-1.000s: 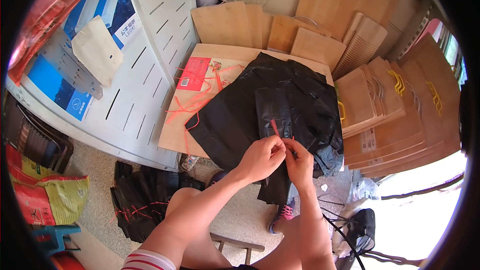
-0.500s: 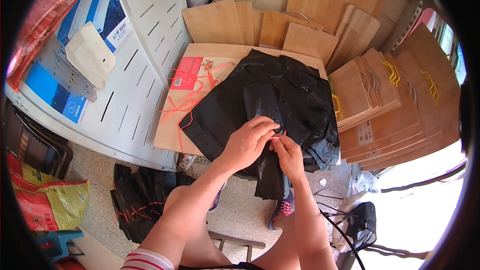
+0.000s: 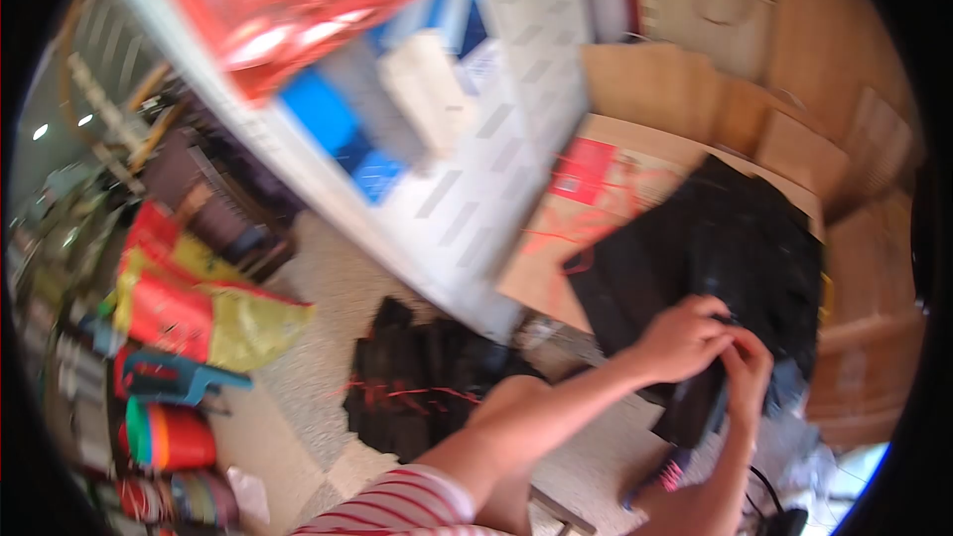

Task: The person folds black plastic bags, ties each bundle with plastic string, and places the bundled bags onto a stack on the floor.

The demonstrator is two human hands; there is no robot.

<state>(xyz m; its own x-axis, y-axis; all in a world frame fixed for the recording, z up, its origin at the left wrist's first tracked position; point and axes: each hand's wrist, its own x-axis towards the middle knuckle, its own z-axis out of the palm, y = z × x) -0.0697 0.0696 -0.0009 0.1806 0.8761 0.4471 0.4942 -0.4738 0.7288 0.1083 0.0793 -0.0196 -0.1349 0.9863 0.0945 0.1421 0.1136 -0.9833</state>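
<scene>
My left hand (image 3: pixel 685 339) and my right hand (image 3: pixel 747 365) meet with pinched fingers over black plastic bags (image 3: pixel 735 228), which lie spread on a board-topped table. Red string seems to be between the fingertips, though blur hides most of it. One narrow, gathered black bag part (image 3: pixel 685 417) hangs below my hands over the table's near edge. Loose red strings (image 3: pixel 551 236) lie on the tabletop to the left of the bags.
A white slotted metal shelf panel (image 3: pixel 457 199) stands left of the table (image 3: pixel 536 283). Bundled black bags (image 3: pixel 417 387) tied with red string lie on the floor. Wooden boards (image 3: pixel 645 89) lean behind. A teal stool (image 3: pixel 189 377) and a red-yellow sack (image 3: pixel 208 298) are at left.
My view has swung left, so the table and hands appear farther right and the stool and floor goods show more. Both hands remain pinched together at the black bags.
</scene>
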